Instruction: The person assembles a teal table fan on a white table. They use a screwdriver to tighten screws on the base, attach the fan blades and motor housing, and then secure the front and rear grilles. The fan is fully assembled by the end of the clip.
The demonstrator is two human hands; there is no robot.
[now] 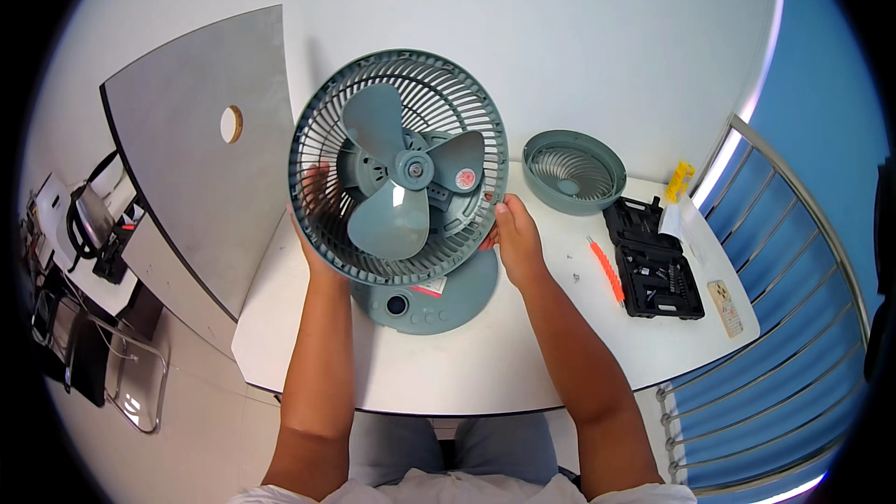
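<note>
A grey-green electric fan (390,224) faces me with its front uncovered, so its three blades and centre shaft show. One blade carries a round red-and-white sticker. My left hand (313,215) grips the left side of the fan's round cage, its fingers partly seen through the slats. On the opposite side my right hand (515,235) holds the rim, thumb on the front edge. Below the cage, the fan's round base (457,303) with a dark knob and small buttons rests on the white table. The front grille (571,173) lies apart, to the right of the fan.
A black tool case (658,280) lies unfolded at the right, with an orange-handled screwdriver (607,271) beside it. Behind stands a yellow object (679,182). A grey partition board (201,149) borders the table's left; a metal railing (812,215) runs along the right.
</note>
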